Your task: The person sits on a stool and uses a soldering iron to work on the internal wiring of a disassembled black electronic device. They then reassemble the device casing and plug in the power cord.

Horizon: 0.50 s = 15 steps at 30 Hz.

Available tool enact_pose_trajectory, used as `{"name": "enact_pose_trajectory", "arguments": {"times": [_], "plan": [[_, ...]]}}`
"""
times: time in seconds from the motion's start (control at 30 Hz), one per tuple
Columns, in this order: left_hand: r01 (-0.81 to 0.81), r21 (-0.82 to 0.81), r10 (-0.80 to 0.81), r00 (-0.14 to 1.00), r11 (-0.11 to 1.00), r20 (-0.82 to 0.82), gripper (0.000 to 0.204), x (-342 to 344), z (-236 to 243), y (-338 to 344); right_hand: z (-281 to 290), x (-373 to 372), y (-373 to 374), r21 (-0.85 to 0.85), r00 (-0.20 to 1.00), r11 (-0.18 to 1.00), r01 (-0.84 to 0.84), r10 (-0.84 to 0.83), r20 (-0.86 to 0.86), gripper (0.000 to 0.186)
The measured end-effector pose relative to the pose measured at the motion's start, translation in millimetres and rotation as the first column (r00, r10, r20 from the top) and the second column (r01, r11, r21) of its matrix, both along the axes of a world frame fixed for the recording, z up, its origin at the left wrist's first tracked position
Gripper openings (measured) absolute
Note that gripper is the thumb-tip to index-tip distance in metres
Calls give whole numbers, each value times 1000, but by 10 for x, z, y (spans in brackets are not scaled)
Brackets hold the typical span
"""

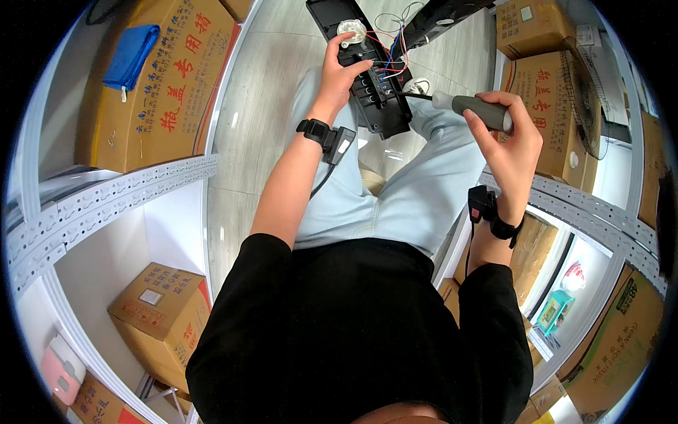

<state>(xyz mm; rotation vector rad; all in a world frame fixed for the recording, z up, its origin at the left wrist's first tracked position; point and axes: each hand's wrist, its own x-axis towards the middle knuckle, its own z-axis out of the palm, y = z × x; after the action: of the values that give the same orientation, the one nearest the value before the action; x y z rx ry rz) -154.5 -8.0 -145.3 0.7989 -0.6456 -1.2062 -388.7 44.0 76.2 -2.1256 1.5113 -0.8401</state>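
Observation:
A long black plastic housing lies at a slant over my knees, its inner side up, with a row of small posts or switches. Red, blue and white wires run from it toward a second black part at the upper right. My left hand grips the housing by its left side, thumb across the inner face, index finger on a round whitish part; the other fingers are hidden. In my right hand is a screwdriver with a grey handle, its dark shaft pointing left to the housing's right edge.
Metal shelving with cardboard boxes stands at my left. More boxes and a round wire fan guard are on the right shelves. A blue folded cloth rests on the left box. Straps with small devices and cables circle both wrists.

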Motion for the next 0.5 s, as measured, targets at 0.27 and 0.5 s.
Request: {"name": "enact_pose_trajectory", "arguments": {"times": [0.27, 0.5], "plan": [[5, -4, -5, 1000, 1000, 17, 66, -13, 40, 6, -120, 17, 52, 11, 998, 998, -63, 63, -11, 27], [-1, -15, 1, 1000, 1000, 15, 67, -21, 89, 19, -188, 29, 36, 16, 996, 997, -80, 81, -46, 26]]}}
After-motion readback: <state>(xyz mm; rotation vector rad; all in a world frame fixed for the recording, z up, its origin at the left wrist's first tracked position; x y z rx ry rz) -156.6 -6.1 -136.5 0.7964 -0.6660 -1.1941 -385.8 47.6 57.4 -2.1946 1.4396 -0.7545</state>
